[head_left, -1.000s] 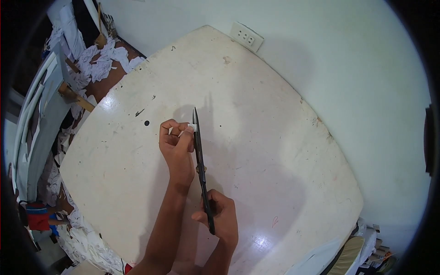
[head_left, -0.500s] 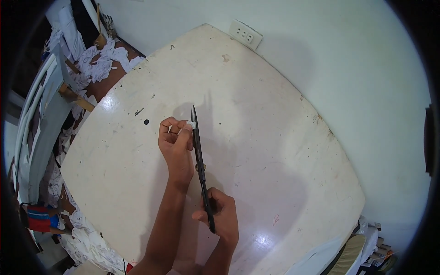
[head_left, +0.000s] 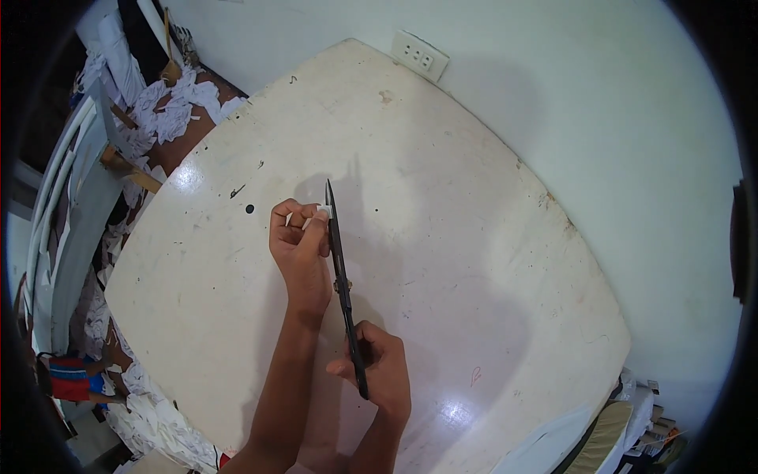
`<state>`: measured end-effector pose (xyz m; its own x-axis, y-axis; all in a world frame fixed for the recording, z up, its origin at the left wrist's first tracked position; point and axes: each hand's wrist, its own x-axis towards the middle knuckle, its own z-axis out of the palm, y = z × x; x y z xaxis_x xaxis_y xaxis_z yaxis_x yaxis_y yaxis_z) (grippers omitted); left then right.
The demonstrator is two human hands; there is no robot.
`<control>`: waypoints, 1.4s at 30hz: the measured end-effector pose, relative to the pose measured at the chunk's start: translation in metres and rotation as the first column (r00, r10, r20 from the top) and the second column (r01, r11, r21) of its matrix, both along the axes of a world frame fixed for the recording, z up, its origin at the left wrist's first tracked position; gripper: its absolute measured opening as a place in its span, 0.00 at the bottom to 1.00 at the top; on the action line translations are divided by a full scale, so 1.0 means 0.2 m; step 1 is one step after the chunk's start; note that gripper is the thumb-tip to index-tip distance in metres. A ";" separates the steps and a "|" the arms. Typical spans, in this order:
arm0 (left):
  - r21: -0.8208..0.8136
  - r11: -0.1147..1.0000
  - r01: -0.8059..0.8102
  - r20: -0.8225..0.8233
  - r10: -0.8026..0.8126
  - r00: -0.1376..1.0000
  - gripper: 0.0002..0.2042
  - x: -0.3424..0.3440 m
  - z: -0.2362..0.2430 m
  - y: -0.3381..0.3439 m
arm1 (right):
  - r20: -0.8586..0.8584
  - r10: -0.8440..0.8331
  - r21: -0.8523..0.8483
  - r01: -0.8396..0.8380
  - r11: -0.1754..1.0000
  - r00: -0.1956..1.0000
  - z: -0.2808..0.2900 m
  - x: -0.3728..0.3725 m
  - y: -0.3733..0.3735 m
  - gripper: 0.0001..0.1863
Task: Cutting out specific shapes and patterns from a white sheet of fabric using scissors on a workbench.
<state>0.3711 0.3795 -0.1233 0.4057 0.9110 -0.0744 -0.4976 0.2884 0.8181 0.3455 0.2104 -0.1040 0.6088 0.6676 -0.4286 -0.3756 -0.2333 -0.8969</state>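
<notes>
Held edge-on above the table, a pair of long dark shears [head_left: 338, 257] points away from me, with the narrow tip at the far end. My right hand [head_left: 385, 365] is closed round the handle end, thumb on the left side. Up near the blades, my left hand [head_left: 300, 245] pinches a small white piece [head_left: 323, 210] between thumb and fingers, close against the left side of the blade. Whether that piece is cloth or paper I cannot make out. Part of it is hidden by the fingers, and the gap between the blades does not show.
The worn off-white table [head_left: 450, 197] fills the middle, its far right edge along a wall with a socket plate [head_left: 421, 55]. White scraps [head_left: 170, 114] cover the floor at left. A person in red and blue [head_left: 69, 378] is at lower left. Bundled goods [head_left: 604, 442] stand at lower right.
Both hands and the shears stay nearly in place, with only a slight shift to the left. The grip of each hand looks the same.
</notes>
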 end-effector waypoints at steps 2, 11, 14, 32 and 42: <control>0.004 1.000 0.003 0.006 -0.003 1.000 0.09 0.00 -0.01 0.00 | -0.030 -0.007 -0.015 0.007 1.000 1.000 0.00 0.00 0.00 0.29; 0.006 1.000 0.010 0.020 -0.010 1.000 0.10 0.01 0.00 0.00 | -0.029 -0.008 0.030 0.009 1.000 1.000 -0.02 0.00 -0.01 0.28; -0.030 0.999 0.013 0.034 -0.012 0.999 0.10 0.00 -0.01 0.02 | -0.002 0.018 0.000 -0.018 1.000 1.000 -0.01 0.00 0.00 0.28; 0.017 1.000 0.005 0.032 -0.006 0.999 0.16 0.01 0.02 -0.01 | -0.046 -0.024 -0.023 0.023 0.999 0.999 0.00 0.00 0.01 0.25; 0.071 0.997 -0.025 -0.007 0.026 1.000 0.16 0.01 0.01 0.00 | -0.024 -0.039 -0.035 0.038 0.999 0.999 -0.01 0.00 0.02 0.25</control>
